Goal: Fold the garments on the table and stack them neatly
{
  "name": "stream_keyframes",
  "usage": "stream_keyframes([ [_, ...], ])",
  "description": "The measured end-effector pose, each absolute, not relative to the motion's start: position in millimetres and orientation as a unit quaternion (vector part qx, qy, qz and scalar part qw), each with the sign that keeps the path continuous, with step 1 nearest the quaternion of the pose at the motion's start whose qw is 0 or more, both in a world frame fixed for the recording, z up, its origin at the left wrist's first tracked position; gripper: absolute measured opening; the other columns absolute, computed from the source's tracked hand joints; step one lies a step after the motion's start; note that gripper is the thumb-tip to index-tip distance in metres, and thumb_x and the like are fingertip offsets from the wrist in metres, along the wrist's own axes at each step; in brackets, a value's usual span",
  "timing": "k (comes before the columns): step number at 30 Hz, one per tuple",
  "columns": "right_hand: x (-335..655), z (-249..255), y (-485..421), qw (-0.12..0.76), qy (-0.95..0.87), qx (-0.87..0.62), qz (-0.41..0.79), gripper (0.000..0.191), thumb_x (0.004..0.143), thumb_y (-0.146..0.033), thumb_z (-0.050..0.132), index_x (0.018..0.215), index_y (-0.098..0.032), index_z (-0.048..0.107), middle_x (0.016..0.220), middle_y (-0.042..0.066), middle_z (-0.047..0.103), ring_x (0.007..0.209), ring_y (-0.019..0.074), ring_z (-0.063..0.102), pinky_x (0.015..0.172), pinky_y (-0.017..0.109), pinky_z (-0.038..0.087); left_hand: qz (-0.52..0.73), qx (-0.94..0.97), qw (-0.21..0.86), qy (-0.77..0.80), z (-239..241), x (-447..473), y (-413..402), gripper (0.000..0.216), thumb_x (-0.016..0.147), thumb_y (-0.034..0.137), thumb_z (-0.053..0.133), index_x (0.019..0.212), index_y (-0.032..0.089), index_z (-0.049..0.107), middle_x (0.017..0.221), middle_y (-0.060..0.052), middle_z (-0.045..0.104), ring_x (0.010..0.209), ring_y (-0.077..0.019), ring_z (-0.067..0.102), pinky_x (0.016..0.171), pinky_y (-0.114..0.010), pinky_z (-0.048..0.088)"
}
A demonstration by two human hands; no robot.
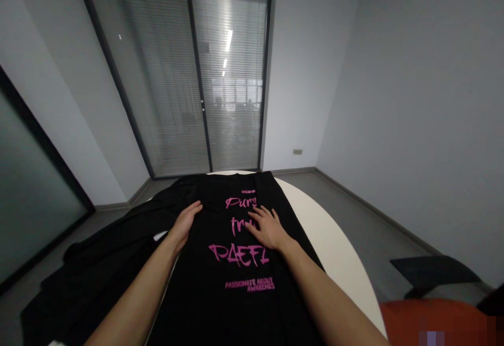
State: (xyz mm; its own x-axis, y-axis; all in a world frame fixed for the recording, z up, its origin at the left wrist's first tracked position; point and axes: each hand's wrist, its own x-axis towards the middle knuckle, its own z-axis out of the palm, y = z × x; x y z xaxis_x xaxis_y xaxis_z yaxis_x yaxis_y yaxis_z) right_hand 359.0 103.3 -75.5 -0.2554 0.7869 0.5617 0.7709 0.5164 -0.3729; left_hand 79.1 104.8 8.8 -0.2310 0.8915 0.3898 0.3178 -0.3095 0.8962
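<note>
A black printed garment (205, 288) lies spread on the table, with pink lettering down its middle. Along its right side a strip is folded inward and covers the ends of some words. My right hand (268, 228) lies flat on the lettering near that folded strip, fingers spread. Toward the garment's left side, my left hand (188, 222) rests on the black cloth with its fingers stretched out. Left of it, more black fabric (106, 251) lies bunched and drapes past the table; whether it belongs to the same garment I cannot tell. A small white patch shows beside my left wrist.
The round white table (338, 246) shows its rim on the right. An orange chair seat (429, 320) with a black armrest (435, 270) stands at the lower right. Beyond the table is a glass door (232, 83) with blinds, and walls rise on both sides.
</note>
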Motion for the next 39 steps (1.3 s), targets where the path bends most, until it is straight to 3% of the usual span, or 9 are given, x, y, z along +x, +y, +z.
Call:
stream_keyframes([
  [11,359,-75,102,0.344,-0.802,-0.487,0.022,0.067,0.095,-0.065,0.038,0.148,-0.025,0.047,0.158,0.006,0.037,0.150,0.0307,0.020,0.120,0.056,0.009,0.513,0.663,0.161,0.520,9,97,94,0.047,0.083,0.042,0.070,0.128,0.026,0.066,0.156,-0.005,0.040,0.148,-0.0284,0.029,0.122,-0.038,0.023],
  [16,358,-76,103,0.340,-0.804,-0.487,0.019,0.067,0.095,-0.065,0.038,0.148,-0.025,0.046,0.158,0.007,0.036,0.150,0.0308,0.020,0.120,0.056,0.009,0.400,0.752,0.060,0.521,-3,105,95,0.058,0.087,0.045,0.061,0.140,0.021,0.055,0.160,-0.009,0.031,0.149,-0.0283,0.026,0.124,-0.045,0.016],
  [21,359,-76,104,0.338,-0.807,-0.485,0.019,0.067,0.095,-0.065,0.038,0.149,-0.025,0.046,0.159,0.007,0.035,0.150,0.0314,0.020,0.120,0.057,0.009,0.331,0.787,-0.002,0.521,-13,112,97,0.067,0.091,0.051,0.053,0.147,0.017,0.046,0.162,-0.012,0.026,0.149,-0.0289,0.026,0.123,-0.046,0.020],
  [32,359,-77,105,0.342,-0.808,-0.479,0.018,0.067,0.095,-0.065,0.037,0.149,-0.025,0.045,0.158,0.008,0.036,0.150,0.0327,0.020,0.119,0.059,0.009,0.300,0.811,0.021,0.502,-20,121,88,0.070,0.089,0.050,0.054,0.148,0.014,0.043,0.162,-0.014,0.025,0.150,-0.0266,0.022,0.124,-0.044,0.019],
  [39,359,-78,107,0.339,-0.808,-0.481,0.021,0.066,0.096,-0.064,0.037,0.149,-0.025,0.045,0.159,0.008,0.035,0.150,0.0326,0.019,0.119,0.058,0.009,0.381,0.798,0.105,0.455,-12,124,87,0.067,0.086,0.047,0.058,0.145,0.017,0.046,0.160,-0.012,0.033,0.149,-0.0261,0.029,0.124,-0.045,0.018],
])
